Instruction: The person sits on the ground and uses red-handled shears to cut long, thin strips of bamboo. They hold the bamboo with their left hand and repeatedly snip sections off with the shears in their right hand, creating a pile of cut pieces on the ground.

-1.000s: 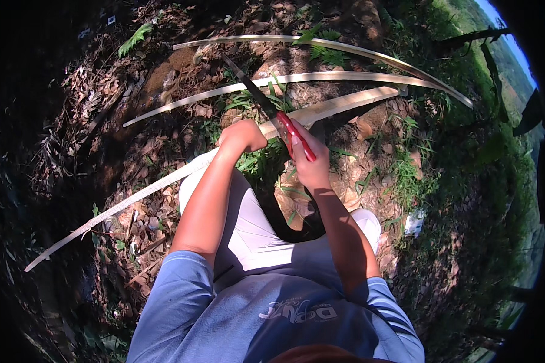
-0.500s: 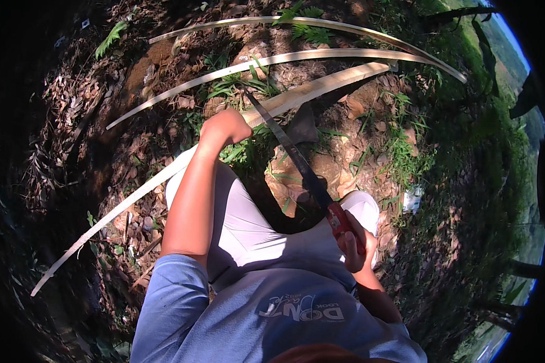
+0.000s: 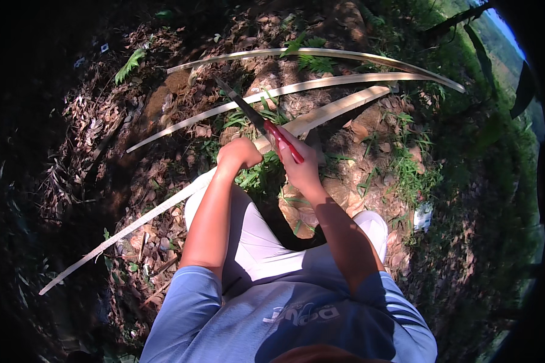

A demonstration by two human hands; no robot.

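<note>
My left hand (image 3: 240, 153) is closed around a long pale wooden strip (image 3: 157, 210), which runs from the lower left up across my knees to the upper right. In my right hand (image 3: 301, 166) is the red handle of a hand saw (image 3: 246, 107), gripped by curled fingers. Its dark blade crosses the held strip just beyond my left hand and points to the upper left, over a second strip (image 3: 293, 88). The teeth are too small to make out. My right hand hides a bit of the held strip.
Beyond lies a third pale strip (image 3: 248, 54), its right end meeting the second. A flat brown rock (image 3: 300, 221) sits between my knees. Dry leaves, grass tufts (image 3: 406, 154) and a fern (image 3: 315, 63) cover the ground. A whitish scrap (image 3: 422, 216) lies right of my right knee.
My right hand has pushed the saw forward and to the left, from beside my right knee to close by my left hand. The left hand keeps its hold; the whole view has shifted slightly.
</note>
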